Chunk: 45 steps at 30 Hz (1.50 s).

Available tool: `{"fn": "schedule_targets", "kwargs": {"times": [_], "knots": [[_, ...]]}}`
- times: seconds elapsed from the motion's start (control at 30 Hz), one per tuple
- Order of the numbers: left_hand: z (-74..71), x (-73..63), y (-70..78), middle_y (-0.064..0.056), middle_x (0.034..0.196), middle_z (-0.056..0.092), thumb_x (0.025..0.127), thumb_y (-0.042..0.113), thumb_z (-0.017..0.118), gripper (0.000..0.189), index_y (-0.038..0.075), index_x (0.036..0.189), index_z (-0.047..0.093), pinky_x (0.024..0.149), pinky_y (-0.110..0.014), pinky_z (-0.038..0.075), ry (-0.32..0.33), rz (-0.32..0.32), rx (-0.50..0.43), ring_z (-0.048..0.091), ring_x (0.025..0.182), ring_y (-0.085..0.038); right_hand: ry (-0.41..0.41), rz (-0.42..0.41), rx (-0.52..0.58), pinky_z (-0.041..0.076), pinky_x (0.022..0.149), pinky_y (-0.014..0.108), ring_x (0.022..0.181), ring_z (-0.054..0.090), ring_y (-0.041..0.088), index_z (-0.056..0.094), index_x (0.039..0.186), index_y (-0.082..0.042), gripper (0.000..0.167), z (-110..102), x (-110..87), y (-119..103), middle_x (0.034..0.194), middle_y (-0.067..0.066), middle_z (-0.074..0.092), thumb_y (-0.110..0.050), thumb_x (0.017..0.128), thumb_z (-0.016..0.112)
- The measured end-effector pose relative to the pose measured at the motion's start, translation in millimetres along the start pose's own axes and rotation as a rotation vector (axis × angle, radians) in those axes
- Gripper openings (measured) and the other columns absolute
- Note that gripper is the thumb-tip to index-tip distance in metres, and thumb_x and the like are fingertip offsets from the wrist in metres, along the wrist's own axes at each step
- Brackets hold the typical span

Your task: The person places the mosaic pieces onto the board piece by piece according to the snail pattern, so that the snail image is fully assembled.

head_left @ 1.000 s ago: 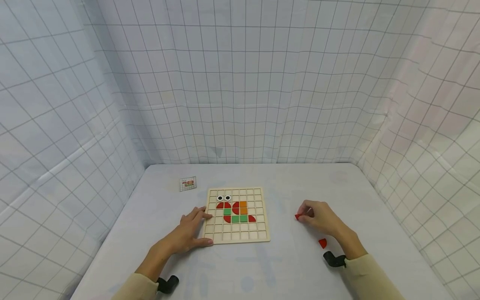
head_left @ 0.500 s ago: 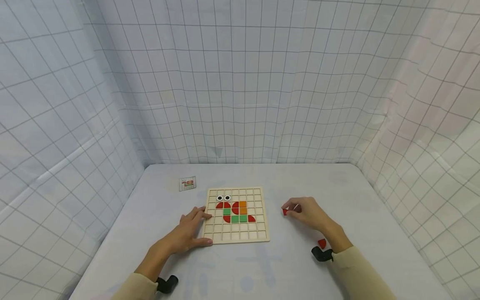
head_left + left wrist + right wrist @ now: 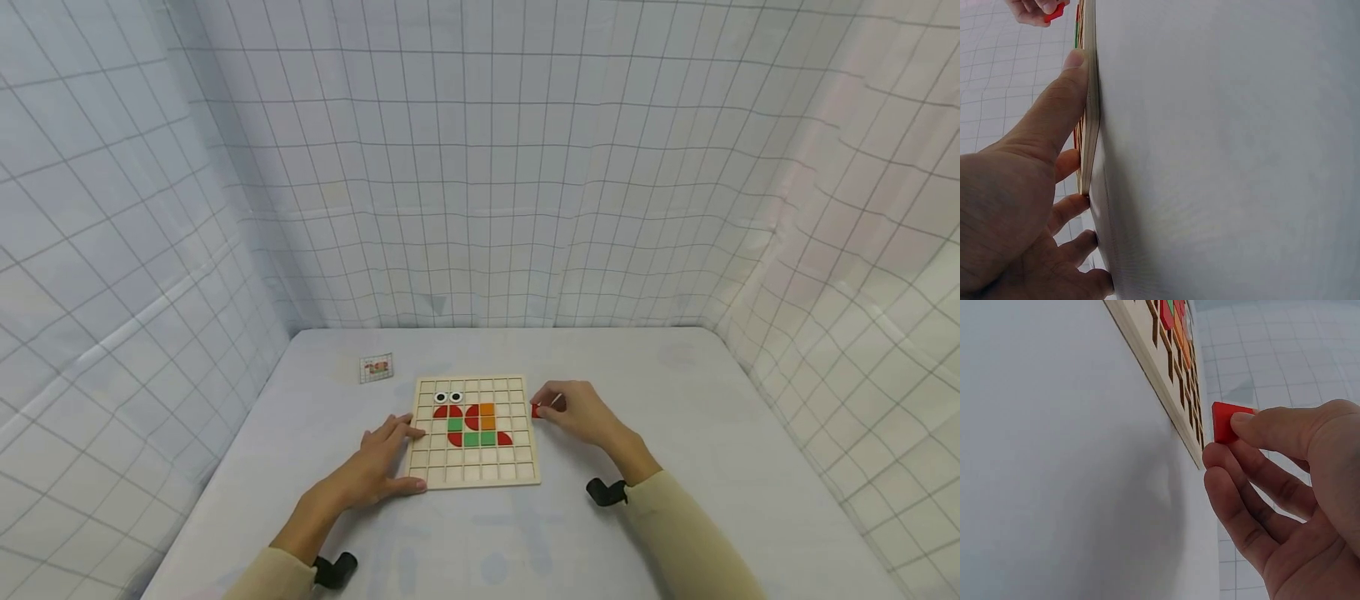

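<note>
A wooden grid board (image 3: 472,475) lies on the table, with red, green and orange tiles and two eye tiles set in its cells. On its left edge rests my left hand (image 3: 371,467), fingers spread and thumb at the near corner; the left wrist view shows the thumb (image 3: 1054,112) on the rim. My right hand (image 3: 585,415) pinches a red tile (image 3: 1225,422) between thumb and fingers, just off the board's right edge. In the head view much of that red tile (image 3: 536,411) is covered by the fingers.
A small picture card (image 3: 376,367) with a coloured pattern lies beyond the board's far left corner. Grid-lined white curtains (image 3: 495,208) stand at the back and both sides of the white table (image 3: 675,383).
My right hand has carried the red tile leftward from the right of the table to the board's right edge. A second red piece near its wrist is now hidden. My left hand stays put.
</note>
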<state>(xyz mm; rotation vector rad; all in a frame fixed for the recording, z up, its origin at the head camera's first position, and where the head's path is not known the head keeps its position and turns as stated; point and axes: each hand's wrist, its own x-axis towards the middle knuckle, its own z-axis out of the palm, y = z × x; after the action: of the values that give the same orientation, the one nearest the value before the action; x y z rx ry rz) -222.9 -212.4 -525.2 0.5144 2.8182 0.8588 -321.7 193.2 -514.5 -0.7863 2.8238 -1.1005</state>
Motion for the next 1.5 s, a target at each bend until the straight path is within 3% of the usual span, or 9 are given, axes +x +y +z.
{"fn": "schedule_targets", "kwargs": {"times": [0.53, 0.73, 1.2, 1.5], "knots": [[-0.9, -1.0, 1.8, -0.028, 0.185, 0.038, 0.096, 0.046, 0.097, 0.079, 0.013, 0.158, 0.059, 0.133, -0.095, 0.015, -0.001, 0.003, -0.008, 0.024, 0.176, -0.064, -0.007, -0.011, 0.036, 0.064, 0.088, 0.027, 0.092, 0.073, 0.008, 0.087, 0.117, -0.012, 0.01, 28, 33.8, -21, 0.107, 0.001, 0.085, -0.01, 0.108, 0.083], [-0.3, -0.6, 1.9, -0.028, 0.186, 0.037, 0.096, 0.046, 0.096, 0.08, 0.013, 0.158, 0.058, 0.133, -0.095, 0.015, -0.002, 0.002, -0.016, 0.023, 0.176, -0.064, -0.015, -0.013, 0.03, 0.059, 0.083, 0.024, 0.088, 0.066, 0.01, 0.086, 0.114, -0.011, 0.008, 37, 43.0, -24, 0.1, 0.0, 0.081, -0.009, 0.108, 0.083], [-0.3, 0.3, 1.9, -0.027, 0.186, 0.037, 0.097, 0.046, 0.096, 0.079, 0.014, 0.158, 0.058, 0.133, -0.095, 0.015, 0.0, 0.003, -0.004, 0.024, 0.176, -0.063, -0.074, 0.1, 0.035, 0.059, 0.085, 0.027, 0.089, 0.066, 0.012, 0.085, 0.108, -0.006, 0.01, 40, 51.3, -27, 0.099, -0.002, 0.08, -0.015, 0.106, 0.088], [-1.9, -1.4, 4.5, -0.028, 0.186, 0.037, 0.096, 0.045, 0.097, 0.08, 0.013, 0.158, 0.059, 0.134, -0.094, 0.014, -0.01, -0.018, -0.019, 0.022, 0.177, -0.063, -0.079, 0.106, -0.036, 0.058, 0.082, 0.028, 0.087, 0.064, 0.013, 0.087, 0.101, -0.012, 0.006, 42, 53.6, -29, 0.095, -0.001, 0.079, -0.011, 0.107, 0.086]]}}
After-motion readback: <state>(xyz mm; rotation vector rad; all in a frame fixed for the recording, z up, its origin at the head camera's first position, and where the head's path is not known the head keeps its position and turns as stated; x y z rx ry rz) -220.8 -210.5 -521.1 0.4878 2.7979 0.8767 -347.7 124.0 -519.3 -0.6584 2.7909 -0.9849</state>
